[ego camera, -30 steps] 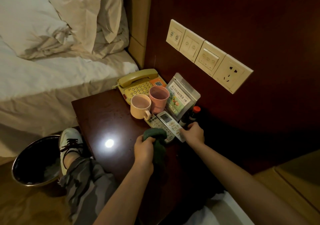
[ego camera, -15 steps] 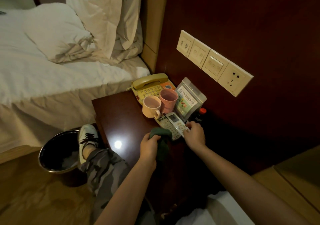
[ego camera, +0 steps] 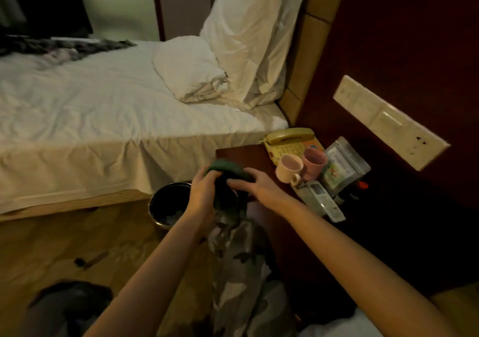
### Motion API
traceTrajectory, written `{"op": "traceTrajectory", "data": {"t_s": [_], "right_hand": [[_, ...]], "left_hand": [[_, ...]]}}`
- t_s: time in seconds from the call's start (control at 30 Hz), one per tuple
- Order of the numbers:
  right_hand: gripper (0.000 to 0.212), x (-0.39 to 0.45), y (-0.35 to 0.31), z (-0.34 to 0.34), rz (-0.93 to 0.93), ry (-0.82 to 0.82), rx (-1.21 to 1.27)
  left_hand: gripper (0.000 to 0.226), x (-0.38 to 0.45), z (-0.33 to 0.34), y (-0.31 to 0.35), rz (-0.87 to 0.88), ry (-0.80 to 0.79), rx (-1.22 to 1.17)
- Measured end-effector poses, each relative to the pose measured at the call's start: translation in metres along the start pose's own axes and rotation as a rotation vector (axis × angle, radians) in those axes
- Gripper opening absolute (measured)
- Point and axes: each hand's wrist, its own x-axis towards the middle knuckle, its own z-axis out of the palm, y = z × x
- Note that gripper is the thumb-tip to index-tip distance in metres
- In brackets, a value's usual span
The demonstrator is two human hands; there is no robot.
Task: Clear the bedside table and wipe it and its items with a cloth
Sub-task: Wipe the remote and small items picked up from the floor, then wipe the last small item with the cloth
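**Cloth in both hands, table still loaded**

Dark green cloth (ego camera: 228,174) bunched at frame centre, above the near-left corner of the bedside table (ego camera: 241,155). Left hand (ego camera: 201,194) curled round its left side, fingers closed on the fabric. Right hand (ego camera: 255,185) laid over the right side, fingers bent onto the cloth; motion blur here, so probably a grip, not just a rest. Lower part of the cloth hangs dark between the wrists.

Handling: soft, limp, light, no shape of its own. Best folded into a flat pad and pinched at an edge or held under a flat palm; a loose wad will drag and snag on small items.

Items packed right of centre, at the back of the table: telephone (ego camera: 287,142), cream mug (ego camera: 289,168) just beside pink mug (ego camera: 315,161), remote (ego camera: 320,198) near the front edge, plastic packet (ego camera: 342,165) leaning at the wall, small red-capped bottle (ego camera: 363,185) behind it.

Judgement: clearing not yet done. Mugs rigid and breakable, take by handle or body. Remote light and slick, take by the long sides. Bin (ego camera: 168,204) on the floor left of the table.
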Motion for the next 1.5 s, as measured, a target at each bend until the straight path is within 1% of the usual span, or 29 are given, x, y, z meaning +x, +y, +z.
{"op": "traceTrajectory", "data": {"t_s": [0.1,0.23,0.33,0.4,0.47,0.6,0.63,0.7,0.77,0.8,0.9,0.97,1.03,1.1,1.23,1.33,1.4,1.5], "right_hand": [[0.026,0.021,-0.004,0.054,0.004,0.011,0.154],[0.013,0.050,-0.001,0.118,0.093,-0.009,0.325],[0.019,0.071,0.014,0.158,0.261,-0.055,0.383],[0.029,0.084,0.025,0.182,0.417,-0.112,0.353],[0.038,0.097,0.036,0.203,0.538,-0.127,0.282],[0.053,0.126,0.070,0.246,0.598,-0.138,0.205],[0.049,0.133,0.079,0.256,0.613,-0.141,0.201],[0.028,0.148,0.101,0.273,0.636,-0.138,0.227],[0.018,0.164,0.125,0.284,0.668,-0.107,0.261],[0.018,0.172,0.138,0.290,0.679,-0.096,0.262],[0.036,0.199,0.187,0.309,0.739,-0.078,0.235],[0.045,0.218,0.218,0.323,0.788,-0.045,0.210],[0.048,0.236,0.247,0.339,0.849,-0.015,0.208],[0.049,0.252,0.276,0.354,0.911,0.011,0.221],[0.049,0.279,0.328,0.374,1.013,0.080,0.237],[0.052,0.292,0.359,0.388,1.087,0.148,0.283],[0.049,0.297,0.378,0.396,1.090,0.142,0.339],[0.047,0.300,0.403,0.408,1.093,0.105,0.331]], "left_hand": [[0.021,0.002,-0.054,0.018,0.043,0.029,0.060],[0.033,0.008,-0.134,0.028,0.071,0.099,0.160],[0.033,0.012,-0.191,0.027,0.047,0.149,0.225],[0.030,0.017,-0.226,0.022,0.010,0.202,0.265],[0.028,0.027,-0.263,0.013,-0.035,0.282,0.311],[0.025,0.055,-0.335,-0.022,-0.168,0.432,0.315],[0.025,0.061,-0.352,-0.033,-0.215,0.466,0.318],[0.025,0.074,-0.387,-0.061,-0.321,0.522,0.336],[0.027,0.086,-0.420,-0.089,-0.432,0.547,0.360],[0.028,0.092,-0.436,-0.103,-0.486,0.563,0.373],[0.034,0.117,-0.478,-0.145,-0.609,0.643,0.357],[0.039,0.138,-0.502,-0.170,-0.643,0.702,0.296],[0.043,0.162,-0.524,-0.193,-0.660,0.756,0.215],[0.048,0.189,-0.543,-0.214,-0.674,0.791,0.213],[0.054,0.250,-0.576,-0.253,-0.693,0.797,0.350],[0.068,0.294,-0.595,-0.278,-0.686,0.784,0.426],[0.077,0.319,-0.605,-0.289,-0.689,0.765,0.486],[0.086,0.347,-0.622,-0.299,-0.660,0.766,0.584]]}}
